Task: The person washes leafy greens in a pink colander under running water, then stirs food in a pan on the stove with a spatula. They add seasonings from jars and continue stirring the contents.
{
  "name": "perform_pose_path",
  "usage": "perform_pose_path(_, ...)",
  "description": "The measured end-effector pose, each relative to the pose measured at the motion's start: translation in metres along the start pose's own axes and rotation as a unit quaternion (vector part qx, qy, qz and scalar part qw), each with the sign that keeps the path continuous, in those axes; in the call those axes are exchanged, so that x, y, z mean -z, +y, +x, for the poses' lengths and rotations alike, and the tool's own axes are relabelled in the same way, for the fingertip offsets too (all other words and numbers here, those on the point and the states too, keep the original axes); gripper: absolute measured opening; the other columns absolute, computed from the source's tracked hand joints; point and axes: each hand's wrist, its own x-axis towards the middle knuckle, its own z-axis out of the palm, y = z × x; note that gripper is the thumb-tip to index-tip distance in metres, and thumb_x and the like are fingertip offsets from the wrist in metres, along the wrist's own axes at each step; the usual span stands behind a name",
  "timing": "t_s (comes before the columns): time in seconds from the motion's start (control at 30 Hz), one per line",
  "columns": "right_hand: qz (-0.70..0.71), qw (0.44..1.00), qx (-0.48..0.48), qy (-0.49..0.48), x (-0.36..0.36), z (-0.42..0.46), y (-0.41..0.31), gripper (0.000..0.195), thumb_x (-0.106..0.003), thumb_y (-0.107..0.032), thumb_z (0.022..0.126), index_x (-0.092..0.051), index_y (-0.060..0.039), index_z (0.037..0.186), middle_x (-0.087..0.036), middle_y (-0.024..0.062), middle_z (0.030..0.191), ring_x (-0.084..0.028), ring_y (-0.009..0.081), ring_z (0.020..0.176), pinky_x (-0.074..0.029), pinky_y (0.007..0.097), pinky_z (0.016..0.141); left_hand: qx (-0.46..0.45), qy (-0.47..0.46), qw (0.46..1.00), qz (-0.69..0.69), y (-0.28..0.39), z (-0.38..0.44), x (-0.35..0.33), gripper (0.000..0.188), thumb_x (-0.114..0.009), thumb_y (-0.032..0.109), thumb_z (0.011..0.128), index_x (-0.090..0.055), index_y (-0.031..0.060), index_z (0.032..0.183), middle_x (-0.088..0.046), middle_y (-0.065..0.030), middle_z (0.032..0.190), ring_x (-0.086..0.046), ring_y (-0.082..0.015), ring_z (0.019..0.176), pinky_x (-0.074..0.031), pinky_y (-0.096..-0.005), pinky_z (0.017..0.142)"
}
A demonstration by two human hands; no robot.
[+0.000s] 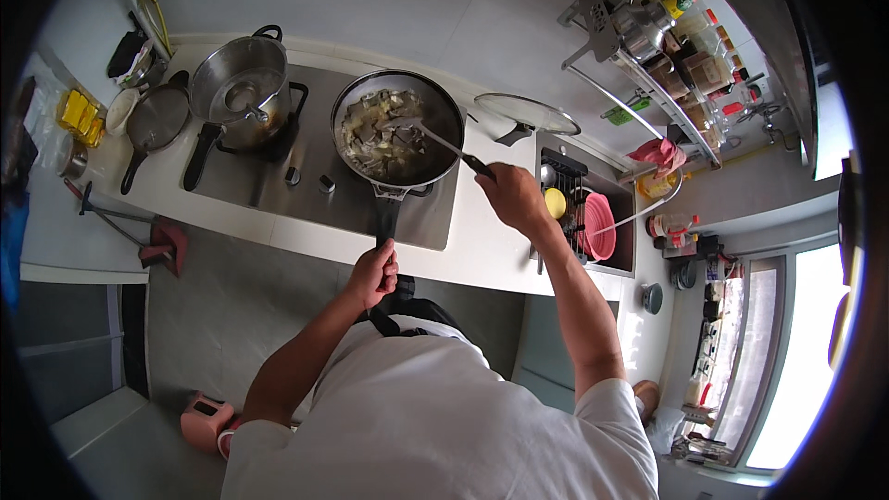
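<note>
A deep frying pan [444,107] sits over the right burner of the steel gas hob. My left hand [373,274] is closed around the black pan handle [387,217] on the near side. With my right hand [515,198] I grip the dark handle of a grey spatula [439,137], whose blade rests among the food. Chopped greyish and pale pieces of food [380,135], wet and glossy, cover much of the pan's bottom; what they are I cannot tell. The spatula partly hides some pieces.
On the left burner stands a steel pot [239,69] with a ladle [257,113] inside. A smaller lidded pan [158,118] lies left of it. A glass lid [531,114] leans near the wall. Right of it, the sink [625,250] holds a pink basin [599,226]. A spice rack [642,76] juts from the wall.
</note>
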Motion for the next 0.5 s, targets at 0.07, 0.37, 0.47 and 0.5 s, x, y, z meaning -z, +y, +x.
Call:
perform_pose_path(0.07,-0.039,0.999,-0.005,0.000,-0.004,0.013,-0.006,0.029,-0.058,-0.028,0.091,-0.063,-0.0003,0.083,-0.064,0.0218,0.076,-0.061,0.0420,0.077,-0.048,0.0493,0.070,0.004,-0.005,1.000,-0.004,0.000,0.001,0.002,0.036,-0.055,0.047,0.095,-0.049,0.0149,0.080,-0.043,0.0049,0.057,-0.041,-0.0089,0.043,-0.030,-0.0231,0.040)
perform_pose_path(0.37,-0.153,0.987,0.023,-0.035,-0.010,0.042,-0.011,0.030,-0.059,-0.032,0.090,-0.065,-0.0031,0.084,-0.068,0.0178,0.083,-0.065,0.0371,0.082,-0.051,0.0460,0.073,0.015,-0.014,1.000,-0.012,0.003,-0.003,0.000,0.035,-0.055,0.047,0.095,-0.050,0.0150,0.081,-0.044,0.0049,0.058,-0.042,-0.0090,0.045,-0.032,-0.0235,0.043)
perform_pose_path(0.47,-0.194,0.979,0.025,-0.051,0.013,0.028,-0.001,0.030,-0.060,-0.032,0.089,-0.066,-0.0037,0.084,-0.068,0.0171,0.083,-0.065,0.0366,0.081,-0.052,0.0456,0.073,0.021,-0.009,1.000,-0.016,0.002,-0.002,0.000,0.036,-0.055,0.047,0.095,-0.050,0.0150,0.080,-0.044,0.0050,0.058,-0.042,-0.0090,0.046,-0.032,-0.0234,0.044)
perform_pose_path(0.5,-0.201,0.978,0.021,-0.060,0.023,0.021,0.002,0.030,-0.060,-0.032,0.089,-0.066,-0.0036,0.084,-0.068,0.0174,0.083,-0.065,0.0367,0.082,-0.052,0.0456,0.073,0.021,-0.008,1.000,-0.013,0.002,-0.002,-0.001,0.036,-0.055,0.048,0.095,-0.050,0.0150,0.080,-0.044,0.0049,0.058,-0.042,-0.0091,0.046,-0.032,-0.0235,0.044)
